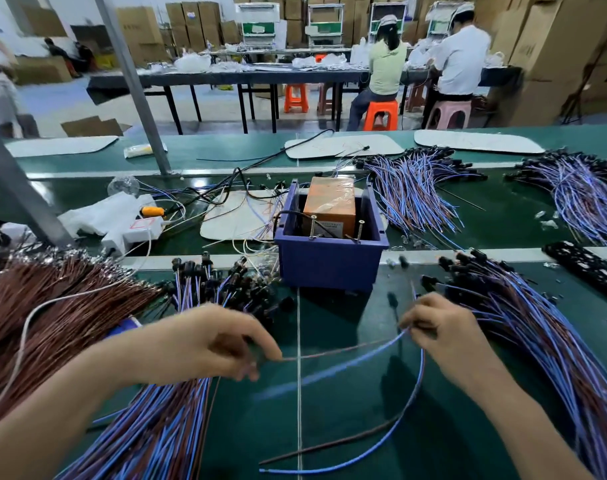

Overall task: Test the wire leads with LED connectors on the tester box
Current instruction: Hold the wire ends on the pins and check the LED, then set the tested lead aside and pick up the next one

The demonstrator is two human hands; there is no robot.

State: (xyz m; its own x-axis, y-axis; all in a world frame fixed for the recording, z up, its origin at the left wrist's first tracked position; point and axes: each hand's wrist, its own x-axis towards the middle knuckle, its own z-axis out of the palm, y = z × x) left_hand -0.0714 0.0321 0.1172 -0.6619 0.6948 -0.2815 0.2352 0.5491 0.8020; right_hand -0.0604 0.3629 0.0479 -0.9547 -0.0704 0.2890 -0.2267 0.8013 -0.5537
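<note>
In front of the tester box (pixel 329 268), on the tabletop (pixel 246 431), left hand (pixel 208 344) and right hand (pixel 444 334) hold one lead (pixel 329 353) between them — each grip pinched on it.

Rear: stacked cartons (pixel 191 26) against white wall (pixel 77 8) | Mid: long dark table (pixel 260 77), orange stools (pixel 296 97), pink stool (pixel 449 112), two seated workers (pixel 386 67), backs turned | Floor (pixel 87 102): pale grey | Foreground: green bench (pixel 225 157), slanted grey post (pixel 132 81) | Light: even, diffuse
</note>
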